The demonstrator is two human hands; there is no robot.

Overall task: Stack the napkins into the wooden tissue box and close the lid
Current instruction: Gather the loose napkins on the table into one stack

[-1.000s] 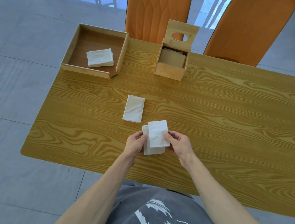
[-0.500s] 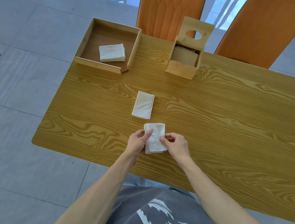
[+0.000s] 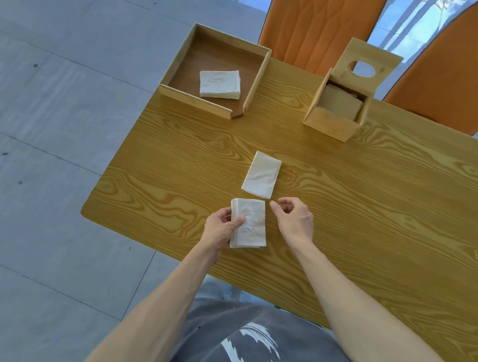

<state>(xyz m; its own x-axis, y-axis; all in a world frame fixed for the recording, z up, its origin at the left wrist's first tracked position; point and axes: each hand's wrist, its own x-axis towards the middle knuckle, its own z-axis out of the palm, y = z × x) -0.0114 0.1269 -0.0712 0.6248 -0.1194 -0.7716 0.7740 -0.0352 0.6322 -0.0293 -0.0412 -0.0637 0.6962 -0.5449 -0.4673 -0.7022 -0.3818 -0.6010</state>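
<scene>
— Napkins: where is the stack (image 3: 249, 225)?
— On the table (image 3: 377, 211), pinned by the left hand (image 3: 220, 230); the right hand (image 3: 294, 220) has let go, fingers loosely curled beside it.
— Around it?
— One napkin (image 3: 261, 174) just beyond, another (image 3: 220, 83) in the tray (image 3: 254, 84), the box (image 3: 332, 126) open.

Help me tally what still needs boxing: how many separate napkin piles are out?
3: one in the wooden tray, one lying alone mid-table, and one stack under the left hand at the near edge. The tissue box may hide more.
</scene>
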